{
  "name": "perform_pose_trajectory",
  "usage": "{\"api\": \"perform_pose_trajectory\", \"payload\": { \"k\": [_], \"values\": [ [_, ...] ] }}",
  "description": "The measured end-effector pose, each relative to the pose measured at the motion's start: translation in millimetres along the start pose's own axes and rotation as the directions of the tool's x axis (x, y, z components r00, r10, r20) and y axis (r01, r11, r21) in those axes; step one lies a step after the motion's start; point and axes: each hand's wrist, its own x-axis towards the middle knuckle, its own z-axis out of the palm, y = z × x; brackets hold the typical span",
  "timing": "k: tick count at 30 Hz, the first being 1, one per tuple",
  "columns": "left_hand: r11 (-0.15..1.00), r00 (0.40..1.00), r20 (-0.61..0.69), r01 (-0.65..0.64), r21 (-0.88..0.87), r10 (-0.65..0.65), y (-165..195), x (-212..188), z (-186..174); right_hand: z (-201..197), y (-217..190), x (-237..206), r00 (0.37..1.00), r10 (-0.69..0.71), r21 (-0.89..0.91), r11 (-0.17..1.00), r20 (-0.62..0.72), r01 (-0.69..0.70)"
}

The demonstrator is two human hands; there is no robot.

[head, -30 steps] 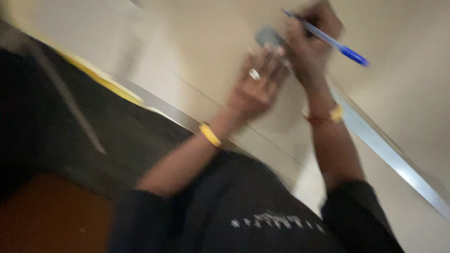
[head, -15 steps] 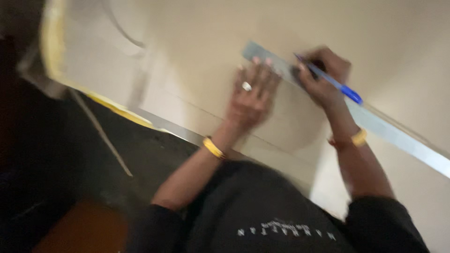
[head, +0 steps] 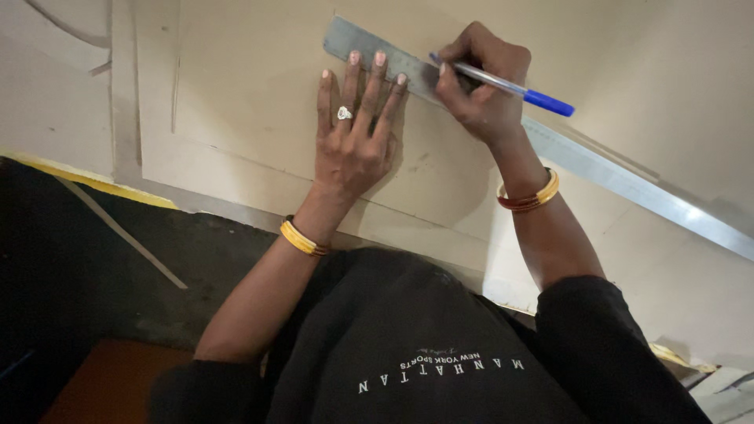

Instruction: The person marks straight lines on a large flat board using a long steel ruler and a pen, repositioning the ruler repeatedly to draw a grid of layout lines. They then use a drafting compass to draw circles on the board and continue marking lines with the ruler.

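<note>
My left hand (head: 352,133) lies flat with fingers spread, its fingertips pressing the near end of a long metal ruler (head: 597,161). The ruler runs diagonally from upper middle to the right edge across a beige sheet of board (head: 251,94). My right hand (head: 483,86) grips a blue pen (head: 518,88), its tip against the ruler's edge just right of the left fingertips. Both wrists wear gold bangles and the left hand wears a ring.
More beige sheets (head: 55,94) lie under and left of the top one, with cut curves at the upper left. A yellow-edged rim (head: 102,182) borders a dark floor area (head: 94,267) at the left. My black top (head: 424,353) fills the bottom.
The view has steadied and moved closer. My left hand has slid onto the ruler's end and my right hand with the pen has come down to the ruler's edge.
</note>
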Motion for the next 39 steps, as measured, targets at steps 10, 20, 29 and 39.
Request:
{"api": "perform_pose_trajectory", "payload": {
  "k": [10,20,29,39],
  "values": [
    [0.999,0.999,-0.045,-0.008,-0.034,0.007,-1.8,-5.7,6.0,-7.1,-2.0,-17.6,0.996,-0.080,-0.006,0.997,-0.046,0.079],
    [1.000,0.999,-0.042,-0.015,-0.025,0.014,-1.6,-6.7,5.1,-5.4,16.1,-28.8,0.996,-0.075,0.003,0.997,-0.048,0.075],
    [0.999,1.000,-0.025,-0.019,-0.027,0.019,-2.6,-9.1,5.2,-1.3,12.4,-20.2,0.982,-0.157,-0.002,0.988,-0.103,0.157],
    [0.999,1.000,-0.018,-0.023,-0.043,0.022,-4.3,-11.5,10.8,-7.1,7.6,-32.6,0.996,-0.045,0.048,0.998,-0.079,0.049]
  ]
}}
